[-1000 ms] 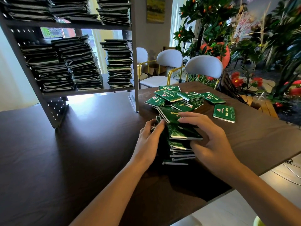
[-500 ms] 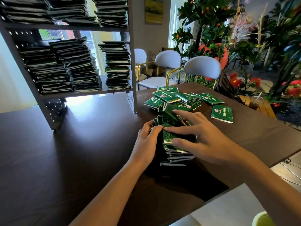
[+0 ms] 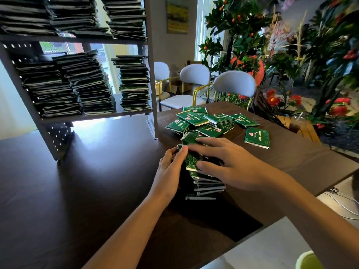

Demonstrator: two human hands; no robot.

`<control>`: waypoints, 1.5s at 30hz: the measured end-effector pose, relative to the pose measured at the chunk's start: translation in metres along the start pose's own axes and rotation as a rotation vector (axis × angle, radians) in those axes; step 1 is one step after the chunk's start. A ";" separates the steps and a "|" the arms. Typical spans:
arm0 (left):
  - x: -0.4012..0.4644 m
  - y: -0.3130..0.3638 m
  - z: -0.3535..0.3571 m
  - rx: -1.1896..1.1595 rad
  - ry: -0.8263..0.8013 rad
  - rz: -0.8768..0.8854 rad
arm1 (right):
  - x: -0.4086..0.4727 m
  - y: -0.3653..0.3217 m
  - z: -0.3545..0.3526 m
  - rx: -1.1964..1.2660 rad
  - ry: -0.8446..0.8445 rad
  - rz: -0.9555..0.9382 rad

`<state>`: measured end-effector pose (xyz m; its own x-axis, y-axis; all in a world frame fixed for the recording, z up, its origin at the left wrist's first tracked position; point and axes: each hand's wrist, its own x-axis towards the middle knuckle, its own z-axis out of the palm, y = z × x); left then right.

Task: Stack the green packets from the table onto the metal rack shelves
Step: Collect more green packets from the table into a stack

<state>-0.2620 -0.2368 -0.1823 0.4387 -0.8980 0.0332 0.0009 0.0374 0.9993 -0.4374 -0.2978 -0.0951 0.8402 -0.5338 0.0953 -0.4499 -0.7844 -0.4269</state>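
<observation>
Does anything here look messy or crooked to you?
Yes. The stack of packets between the left hand and right hand is uneven, edges jutting out. Behind it, loose packets lie scattered.

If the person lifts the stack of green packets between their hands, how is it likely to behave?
The stack will probably shear or spill: its layers already sit offset and leaning. The packets look glossy, so likely slippery. Left hand at its side and right hand on top suggest it needs squeezing.
</observation>
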 end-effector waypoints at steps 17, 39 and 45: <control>-0.002 0.005 0.001 -0.013 -0.021 -0.042 | 0.001 0.000 -0.001 0.213 0.302 0.114; -0.025 0.022 -0.001 0.028 -0.181 0.262 | -0.008 0.005 0.045 1.035 0.314 0.145; -0.027 0.010 0.002 0.219 -0.274 0.373 | -0.007 0.026 0.058 1.089 0.301 0.130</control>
<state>-0.2754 -0.2129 -0.1729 0.1216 -0.9239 0.3628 -0.3118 0.3115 0.8976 -0.4379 -0.2961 -0.1594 0.6332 -0.7608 0.1423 0.0971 -0.1043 -0.9898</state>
